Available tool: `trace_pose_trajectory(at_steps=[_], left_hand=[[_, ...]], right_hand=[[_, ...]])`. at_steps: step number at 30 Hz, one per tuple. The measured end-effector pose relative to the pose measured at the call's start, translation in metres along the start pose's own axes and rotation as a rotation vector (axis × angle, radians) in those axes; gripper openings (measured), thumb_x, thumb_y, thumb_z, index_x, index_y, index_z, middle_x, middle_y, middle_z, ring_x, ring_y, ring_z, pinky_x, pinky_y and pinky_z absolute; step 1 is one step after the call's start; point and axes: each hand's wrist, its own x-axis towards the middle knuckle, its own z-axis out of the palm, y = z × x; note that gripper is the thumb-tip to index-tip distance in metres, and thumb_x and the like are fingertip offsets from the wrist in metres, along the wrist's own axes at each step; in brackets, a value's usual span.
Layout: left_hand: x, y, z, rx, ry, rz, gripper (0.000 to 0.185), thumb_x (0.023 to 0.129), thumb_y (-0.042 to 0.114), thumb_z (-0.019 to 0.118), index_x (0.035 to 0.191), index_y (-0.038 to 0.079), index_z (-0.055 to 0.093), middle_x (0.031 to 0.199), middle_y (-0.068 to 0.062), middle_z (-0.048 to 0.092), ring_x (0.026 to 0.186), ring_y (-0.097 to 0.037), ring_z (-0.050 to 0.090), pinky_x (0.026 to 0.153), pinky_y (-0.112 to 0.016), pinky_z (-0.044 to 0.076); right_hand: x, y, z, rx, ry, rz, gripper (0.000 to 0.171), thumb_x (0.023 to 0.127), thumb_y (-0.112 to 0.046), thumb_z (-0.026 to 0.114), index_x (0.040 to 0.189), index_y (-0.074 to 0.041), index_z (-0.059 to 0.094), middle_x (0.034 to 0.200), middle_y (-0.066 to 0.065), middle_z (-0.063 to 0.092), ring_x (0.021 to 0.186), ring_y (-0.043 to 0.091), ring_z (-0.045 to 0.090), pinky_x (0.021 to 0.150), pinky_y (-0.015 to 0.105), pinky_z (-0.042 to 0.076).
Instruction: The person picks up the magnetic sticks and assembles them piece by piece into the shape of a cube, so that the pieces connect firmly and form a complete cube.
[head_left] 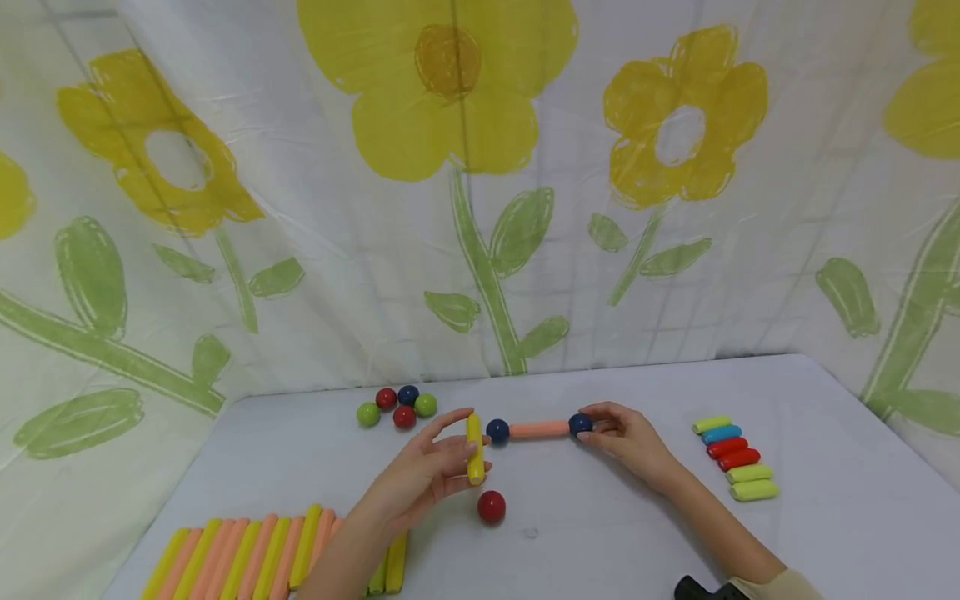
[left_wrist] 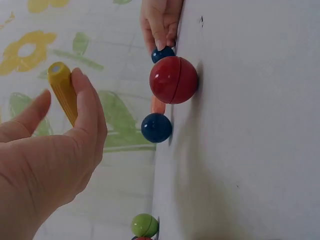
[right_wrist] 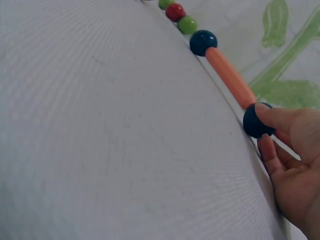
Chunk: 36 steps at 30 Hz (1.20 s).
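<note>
In my left hand [head_left: 423,475] a yellow rod [head_left: 476,450] stands nearly upright, held between thumb and fingers above the table. My right hand [head_left: 626,437] pinches a dark blue ball [head_left: 580,425] at the right end of an orange rod [head_left: 540,429]. A second dark blue ball [head_left: 497,431] caps the rod's left end, close behind the yellow rod in the head view. This joined piece lies on the table; the right wrist view shows thumb and fingertips around the near blue ball [right_wrist: 256,121]. A larger-looking red ball [left_wrist: 173,80] sits in front of the left hand.
Several red, green and blue balls [head_left: 405,417] cluster at the back left. A row of yellow and orange rods [head_left: 247,554] lies front left, partly behind my left forearm. Short green, blue and red rods [head_left: 738,457] line the right side. A flowered curtain [head_left: 360,250] hangs behind the table.
</note>
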Motion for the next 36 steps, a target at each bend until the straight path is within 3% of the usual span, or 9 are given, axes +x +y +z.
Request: trace_pose_trajectory(at_steps=[4,13,26,36], left_hand=[[0.011,-0.008,0.000,0.039,0.051,0.030,0.060,0.108,0.016,0.062,0.160,0.006,0.037,0.127,-0.014,0.066,0.098,-0.020,0.075,0.089,-0.031,0.063],[0.023,-0.028,-0.003,0.198,0.215,0.103,0.055,0.103,0.010,0.066,0.152,-0.005,0.044,0.132,-0.022,0.060,0.097,-0.018,0.069,0.088,-0.035,0.063],[0.028,-0.044,0.013,0.195,0.192,0.005,0.054,0.102,0.010,0.070,0.148,-0.007,0.048,0.122,-0.016,0.070,0.095,-0.017,0.071,0.088,-0.036,0.064],[0.032,-0.049,0.019,0.238,0.216,0.024,0.049,0.101,0.010,0.072,0.141,-0.011,0.053,0.114,-0.014,0.076,0.090,-0.015,0.072,0.080,-0.034,0.065]], right_hand=[[0.000,0.001,0.001,0.008,0.001,0.007,0.042,0.098,-0.016,0.076,0.134,0.003,0.066,0.126,0.017,0.070,0.097,0.018,0.064,0.080,0.022,0.055],[0.001,0.000,0.003,0.003,0.003,0.007,0.041,0.098,-0.016,0.077,0.133,0.002,0.067,0.123,0.016,0.070,0.093,0.014,0.064,0.079,0.022,0.055],[0.001,0.001,0.001,-0.008,-0.002,0.001,0.042,0.098,-0.018,0.077,0.134,0.001,0.067,0.126,0.016,0.070,0.095,0.015,0.064,0.080,0.022,0.055],[0.001,0.001,0.001,-0.014,0.012,-0.001,0.041,0.098,-0.018,0.077,0.133,0.001,0.067,0.125,0.016,0.070,0.093,0.012,0.064,0.080,0.021,0.055]])
